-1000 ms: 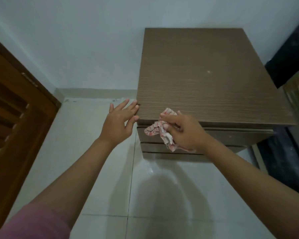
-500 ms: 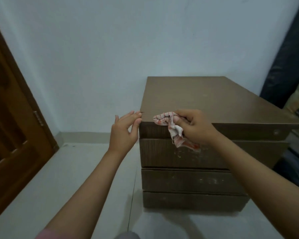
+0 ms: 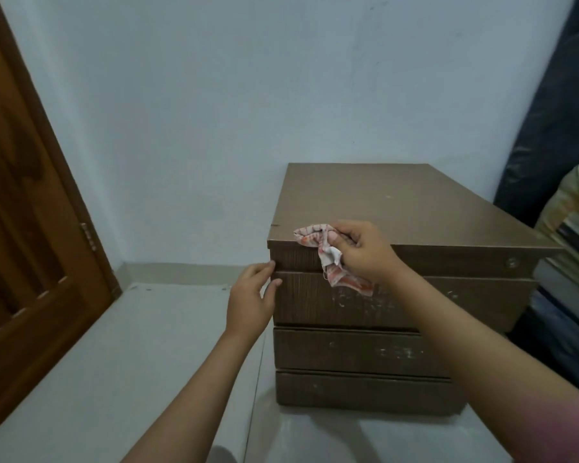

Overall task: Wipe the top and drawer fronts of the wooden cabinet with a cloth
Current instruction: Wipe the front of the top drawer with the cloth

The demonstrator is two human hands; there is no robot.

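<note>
A low brown wooden cabinet (image 3: 398, 202) stands against the white wall, with three drawer fronts (image 3: 315, 299) facing me; pale smudges mark the upper two. My right hand (image 3: 365, 252) grips a crumpled red-and-white cloth (image 3: 318, 240) at the front left edge of the top, and part of the cloth hangs over the top drawer front. My left hand (image 3: 251, 299) rests against the cabinet's front left corner at the top drawer, fingers touching the edge and holding nothing.
A brown wooden door (image 3: 24, 228) fills the left side. Pale floor tiles (image 3: 147, 362) stretch in front of and left of the cabinet. A dark upright object (image 3: 555, 128) and stacked books or papers (image 3: 572, 235) crowd the cabinet's right side.
The view has dropped from above the cabinet to facing its drawer fronts. My left hand has slid down the corner to the top drawer. My right hand keeps the cloth at the top's front edge.
</note>
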